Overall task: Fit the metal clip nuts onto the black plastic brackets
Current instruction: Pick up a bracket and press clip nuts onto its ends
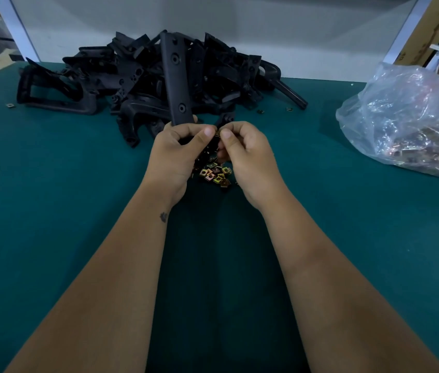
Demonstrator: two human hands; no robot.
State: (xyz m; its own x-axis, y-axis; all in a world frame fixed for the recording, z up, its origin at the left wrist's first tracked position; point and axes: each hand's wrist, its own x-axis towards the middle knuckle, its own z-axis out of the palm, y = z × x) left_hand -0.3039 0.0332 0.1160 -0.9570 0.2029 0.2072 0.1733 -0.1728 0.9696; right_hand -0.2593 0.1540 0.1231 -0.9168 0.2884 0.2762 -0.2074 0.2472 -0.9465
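Note:
My left hand [178,150] grips the lower end of a long black plastic bracket [175,76] that stands upright and reaches up in front of the pile. My right hand [242,149] pinches a small metal clip nut [217,134] between thumb and fingers, right at the bracket's lower end where the two thumbs meet. How far the nut sits on the bracket is hidden by my fingers. Below my hands lies a small heap of gold-coloured clip nuts [215,176] on the green table [65,197].
A big pile of black brackets [121,76] lies at the back of the table. A clear plastic bag of clip nuts [407,122] sits at the right. Stray nuts [260,111] lie near the pile. White wall and cardboard stand behind.

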